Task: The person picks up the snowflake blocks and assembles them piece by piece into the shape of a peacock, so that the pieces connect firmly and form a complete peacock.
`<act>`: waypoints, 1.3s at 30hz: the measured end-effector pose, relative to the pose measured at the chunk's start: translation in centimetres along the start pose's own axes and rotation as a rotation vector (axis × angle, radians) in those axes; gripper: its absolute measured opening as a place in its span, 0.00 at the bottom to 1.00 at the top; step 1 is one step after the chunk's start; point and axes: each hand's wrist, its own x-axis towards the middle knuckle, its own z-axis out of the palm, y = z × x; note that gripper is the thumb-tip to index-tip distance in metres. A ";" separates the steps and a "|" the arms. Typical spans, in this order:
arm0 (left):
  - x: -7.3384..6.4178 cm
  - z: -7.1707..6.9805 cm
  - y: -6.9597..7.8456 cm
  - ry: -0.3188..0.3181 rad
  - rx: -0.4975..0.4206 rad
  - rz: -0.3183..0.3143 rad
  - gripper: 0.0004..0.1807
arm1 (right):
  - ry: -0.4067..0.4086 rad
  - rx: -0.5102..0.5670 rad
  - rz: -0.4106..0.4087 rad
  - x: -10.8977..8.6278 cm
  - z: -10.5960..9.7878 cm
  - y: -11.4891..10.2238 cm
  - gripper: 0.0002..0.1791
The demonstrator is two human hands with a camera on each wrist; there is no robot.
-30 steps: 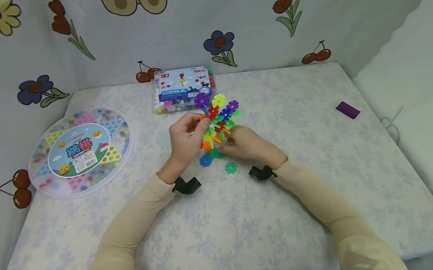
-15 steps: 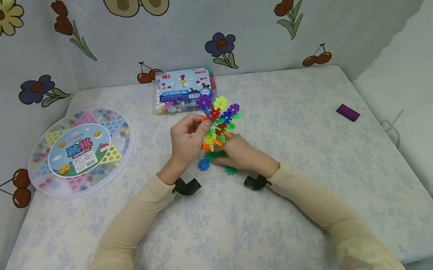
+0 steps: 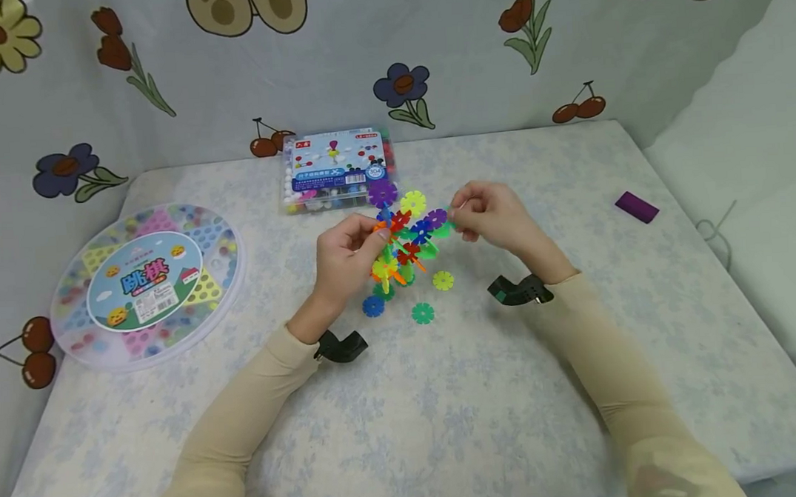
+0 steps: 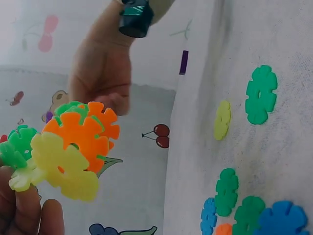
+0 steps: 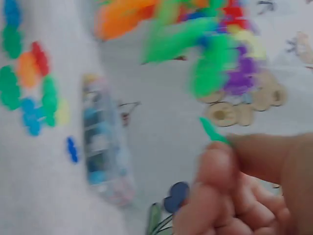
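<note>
My left hand [image 3: 346, 259] grips a cluster of interlocked snowflake discs [image 3: 408, 249] in purple, yellow, red, blue, green and orange, held above the table. Just right of the cluster, my right hand [image 3: 496, 213] pinches a single green snowflake disc [image 5: 213, 131] between thumb and index finger. A small gap separates that disc from the cluster in the blurred right wrist view. Loose on the cloth below lie a green disc [image 3: 423, 313], a yellow disc [image 3: 442, 280] and a blue disc [image 3: 373, 306]. The cluster covers some other loose discs in the head view.
A clear plastic box [image 3: 337, 166] of small colored parts stands behind the hands. At the left lies a round Chinese checkers set [image 3: 147, 282]. Far to the right is a small purple block [image 3: 637, 207]. Printed cloth hangs at the back.
My right hand has gone from the loose discs under the cluster up and right, now with a green disc. The yellow disc on the table has come into view. My left hand keeps its grip.
</note>
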 end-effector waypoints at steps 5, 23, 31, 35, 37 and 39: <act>-0.1 0.1 -0.1 -0.095 0.053 0.073 0.04 | 0.138 0.282 -0.077 -2.4 -1.7 -2.6 0.12; -0.2 0.0 -0.1 -0.178 0.184 0.269 0.02 | 0.123 0.121 -0.117 -4.0 -1.1 -4.5 0.13; -0.1 0.0 -0.1 -0.183 0.198 0.282 0.02 | 0.045 0.046 -0.089 -3.7 -0.8 -4.5 0.12; -0.1 -0.1 -0.1 -0.175 0.239 0.293 0.01 | 0.016 0.020 -0.092 -3.5 -0.7 -4.4 0.12; -0.1 -0.2 -0.1 -0.173 0.236 0.295 0.01 | 0.013 0.018 -0.090 -3.5 -0.7 -4.3 0.12; 0.0 -0.1 -0.2 -0.171 0.225 0.293 0.02 | 0.014 0.020 -0.086 -3.5 -0.7 -4.2 0.12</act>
